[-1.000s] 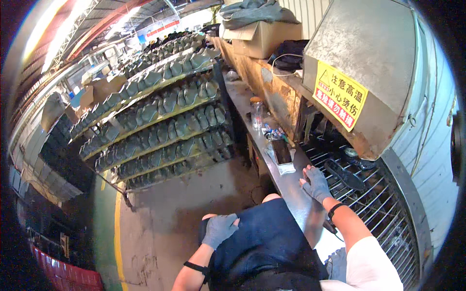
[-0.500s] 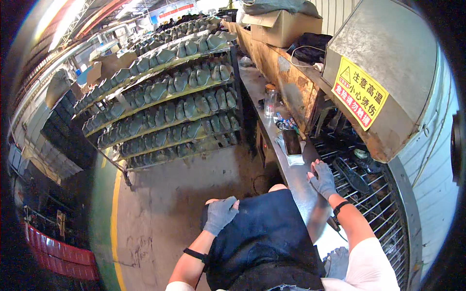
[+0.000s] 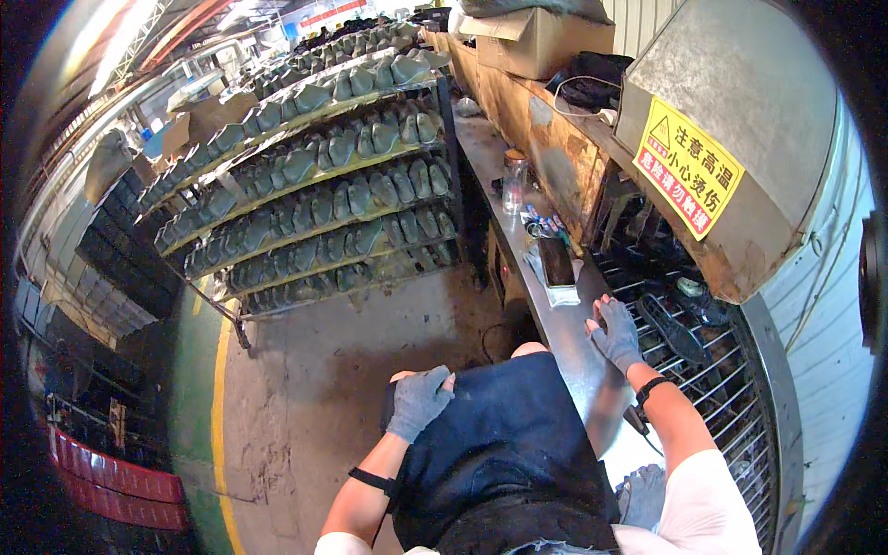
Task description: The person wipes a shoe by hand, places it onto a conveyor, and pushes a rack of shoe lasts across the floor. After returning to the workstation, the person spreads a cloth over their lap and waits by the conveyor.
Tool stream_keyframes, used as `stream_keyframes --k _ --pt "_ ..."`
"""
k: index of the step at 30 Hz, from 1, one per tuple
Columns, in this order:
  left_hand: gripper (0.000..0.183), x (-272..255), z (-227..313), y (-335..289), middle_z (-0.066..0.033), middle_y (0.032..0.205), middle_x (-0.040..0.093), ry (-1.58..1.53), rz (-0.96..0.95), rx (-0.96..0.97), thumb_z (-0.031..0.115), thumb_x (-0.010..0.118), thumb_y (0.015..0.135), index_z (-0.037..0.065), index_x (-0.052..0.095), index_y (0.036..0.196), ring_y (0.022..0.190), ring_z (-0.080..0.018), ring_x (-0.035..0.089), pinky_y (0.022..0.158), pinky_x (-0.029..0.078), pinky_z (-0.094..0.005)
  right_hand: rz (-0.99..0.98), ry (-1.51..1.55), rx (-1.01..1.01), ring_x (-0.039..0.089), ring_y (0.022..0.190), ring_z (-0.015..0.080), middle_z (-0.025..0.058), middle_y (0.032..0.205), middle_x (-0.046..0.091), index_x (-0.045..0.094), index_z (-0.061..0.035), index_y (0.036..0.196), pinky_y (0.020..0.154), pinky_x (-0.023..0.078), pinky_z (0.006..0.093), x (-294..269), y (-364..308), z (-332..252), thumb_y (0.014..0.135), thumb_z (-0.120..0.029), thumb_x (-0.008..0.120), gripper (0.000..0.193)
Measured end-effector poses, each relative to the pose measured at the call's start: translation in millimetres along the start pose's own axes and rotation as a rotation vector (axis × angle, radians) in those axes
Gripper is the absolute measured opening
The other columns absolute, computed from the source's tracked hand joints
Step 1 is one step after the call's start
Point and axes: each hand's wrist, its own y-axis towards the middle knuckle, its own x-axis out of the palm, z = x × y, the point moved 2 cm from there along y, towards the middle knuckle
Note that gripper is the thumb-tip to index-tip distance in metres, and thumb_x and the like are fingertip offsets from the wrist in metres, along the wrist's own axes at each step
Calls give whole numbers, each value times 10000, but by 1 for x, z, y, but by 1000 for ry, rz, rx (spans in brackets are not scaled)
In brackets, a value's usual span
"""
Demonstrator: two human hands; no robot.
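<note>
My left hand (image 3: 420, 404), in a grey fingerless glove, lies curled on the dark apron (image 3: 499, 435) over my lap and holds nothing visible. My right hand (image 3: 615, 335), gloved the same way, rests on the metal bench (image 3: 575, 356) beside the bars, its fingers apart and nothing in them. Close to its right, a dark shoe sole (image 3: 671, 328) lies on the metal bars (image 3: 731, 407). More dark shoe parts (image 3: 700, 301) lie behind it, partly hidden under the hood. Beyond my right hand, a dark phone-like slab (image 3: 558, 262) sits on a white packet.
A clear jar (image 3: 514, 180) with an orange lid stands farther along the bench. A grey metal hood (image 3: 740, 102) with a yellow warning label overhangs the bars. Ahead to the left, a tiered rack (image 3: 449, 166) carries rows of grey shoe lasts. A cardboard box (image 3: 546, 46) sits up behind.
The view has tilted slightly, so the bench and hood sit a little higher in the picture. Both hands stay in their places.
</note>
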Motion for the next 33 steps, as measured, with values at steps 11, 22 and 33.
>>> stream_keyframes --k 11,22,33 --pt "272 -1 3 1 -132 728 679 -39 75 53 316 607 972 97 576 813 711 -350 691 648 510 -494 -19 5 16 456 1406 394 210 1489 524 579 -54 1400 1201 328 474 6 0 6 938 -427 652 599" --pt "265 0 3 0 -113 754 696 -38 49 32 309 594 981 92 587 830 746 -336 703 673 517 -489 -68 -11 71 440 1424 390 207 1518 500 571 -62 1416 1214 317 461 3 0 3 937 -431 643 608" --pt "248 2 1 0 -130 771 697 -13 34 40 297 612 962 85 589 835 753 -346 701 679 520 -487 -39 -8 43 450 1412 391 200 1503 515 577 -65 1402 1197 334 471 5 0 4 925 -426 653 603"
